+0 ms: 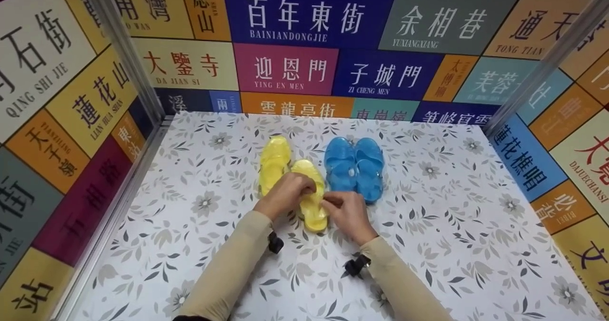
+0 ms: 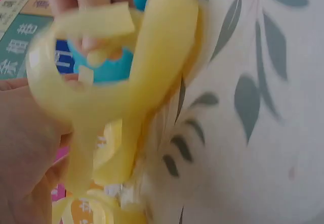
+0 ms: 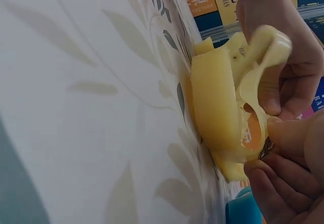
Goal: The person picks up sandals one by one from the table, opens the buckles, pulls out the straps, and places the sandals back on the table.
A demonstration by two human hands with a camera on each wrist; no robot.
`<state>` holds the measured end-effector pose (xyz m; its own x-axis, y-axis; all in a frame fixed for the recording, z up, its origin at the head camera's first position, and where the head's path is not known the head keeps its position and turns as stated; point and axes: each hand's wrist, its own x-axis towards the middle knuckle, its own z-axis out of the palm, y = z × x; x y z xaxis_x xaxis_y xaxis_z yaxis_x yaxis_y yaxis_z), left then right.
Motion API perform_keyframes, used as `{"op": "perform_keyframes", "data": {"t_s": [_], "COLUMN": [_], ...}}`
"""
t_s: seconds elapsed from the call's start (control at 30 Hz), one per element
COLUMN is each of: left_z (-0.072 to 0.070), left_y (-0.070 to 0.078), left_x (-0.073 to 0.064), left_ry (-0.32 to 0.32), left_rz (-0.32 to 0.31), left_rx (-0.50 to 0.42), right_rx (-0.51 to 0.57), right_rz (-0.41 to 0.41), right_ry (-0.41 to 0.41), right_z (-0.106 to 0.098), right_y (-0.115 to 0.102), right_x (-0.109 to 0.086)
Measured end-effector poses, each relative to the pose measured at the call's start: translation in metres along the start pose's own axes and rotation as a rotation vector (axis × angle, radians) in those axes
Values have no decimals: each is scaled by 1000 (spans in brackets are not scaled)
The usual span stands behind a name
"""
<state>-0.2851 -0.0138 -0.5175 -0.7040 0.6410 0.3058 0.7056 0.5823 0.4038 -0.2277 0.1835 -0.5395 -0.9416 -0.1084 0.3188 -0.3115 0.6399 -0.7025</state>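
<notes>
A yellow sandal (image 1: 311, 216) sits on the floral surface with its heel toward me. My left hand (image 1: 290, 192) bends over its left side, fingers curled at the ankle strap (image 2: 45, 77). On the other side my right hand (image 1: 349, 214) pinches the strap between thumb and fingertips. A small metal buckle (image 3: 266, 148) shows by the right fingertips in the right wrist view. The left thumb and fingers (image 3: 273, 90) meet near the same strap there. Another yellow sandal (image 1: 275, 157) lies just to the left, partly behind my left hand.
A pair of blue sandals (image 1: 354, 166) stands side by side to the right of the yellow ones. Panels with printed street names (image 1: 288, 69) wall in the back and both sides. Metal posts (image 1: 128, 50) mark the corners.
</notes>
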Motion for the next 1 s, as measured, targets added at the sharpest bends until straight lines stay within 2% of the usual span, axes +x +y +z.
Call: {"op": "perform_keyframes", "data": {"t_s": [0.1, 0.2, 0.4, 0.5, 0.7, 0.87, 1.0], "left_z": [-1, -3, -4, -3, -1, 1, 2], "left_y": [1, 3, 3, 3, 5, 7, 10], "left_x": [0, 2, 0, -1, -4, -11, -21], "left_ry": [-15, -23, -52, -45, 38, 120, 183], "left_rz": [49, 106, 112, 124, 130, 113, 28], "left_rx": [15, 24, -73, -124, -202, -209, -220], "right_rx": [10, 5, -2, -12, 0, 7, 28], "right_rz": [20, 7, -1, -13, -14, -5, 35], "right_ry": [-3, -4, -1, 9, 0, -30, -69], "right_z": [-1, -1, 2, 3, 4, 4, 2], "right_y": [0, 0, 1, 2, 3, 3, 3], "right_x": [-1, 1, 1, 1, 0, -1, -3]}}
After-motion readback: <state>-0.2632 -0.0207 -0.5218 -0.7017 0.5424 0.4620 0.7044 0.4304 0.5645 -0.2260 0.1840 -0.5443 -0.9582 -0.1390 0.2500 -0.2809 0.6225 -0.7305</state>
